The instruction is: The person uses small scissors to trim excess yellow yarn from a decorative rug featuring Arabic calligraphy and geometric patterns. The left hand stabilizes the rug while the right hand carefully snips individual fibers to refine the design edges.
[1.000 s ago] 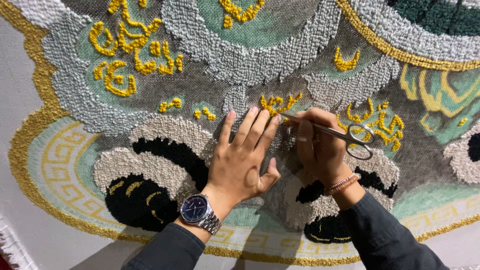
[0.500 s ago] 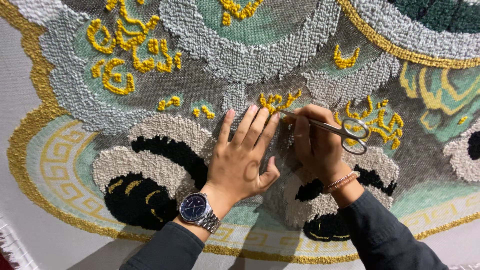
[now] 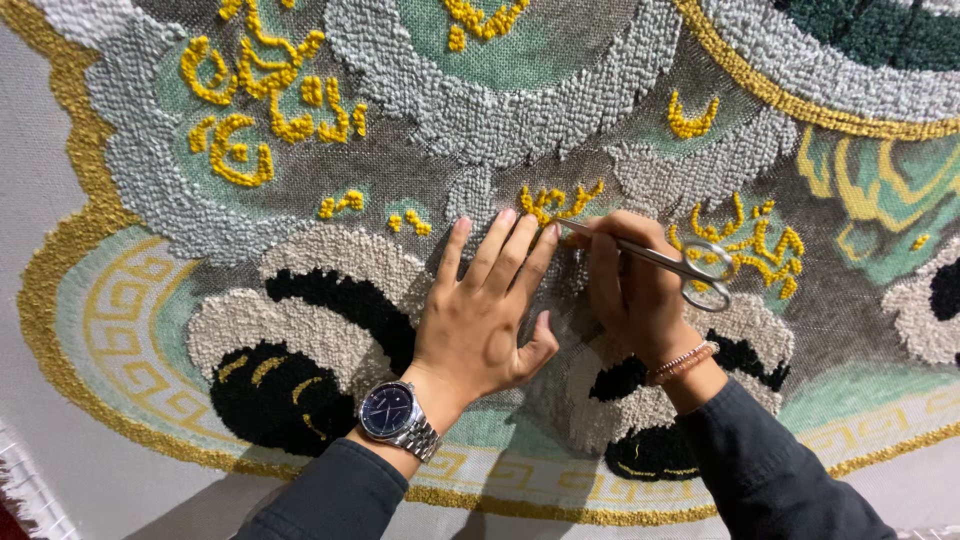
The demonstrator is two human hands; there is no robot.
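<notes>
We see small silver scissors (image 3: 650,258) held in the right hand (image 3: 632,300), their slim blades pointing left so that the tips meet a cluster of yellow loops (image 3: 555,200) in a large tufted rug (image 3: 400,150), just above the middle of the view. The right fingers are curled closed around the shanks, and one round handle ring hangs free beyond the knuckles. Just beside the blade tips, the left hand (image 3: 480,320) lies flat on the pile, its fingers straight and close together, holding nothing and pressing the yarn down. We judge the step in hand to be fine trimming of the yellow yarn at the edge of that small motif; we cannot tell whether the blades are parted or closed. The next snip would call for a steady flat hand and only the tips working, so the neighbouring grey pile (image 3: 500,110) is not nicked. A wristwatch (image 3: 388,412) with a dark blue face sits on the left wrist, a beaded bracelet (image 3: 682,362) on the right, both above dark sleeves. Around them the rug shows black and cream tufted shapes, pale green ground and a gold border (image 3: 60,290).
</notes>
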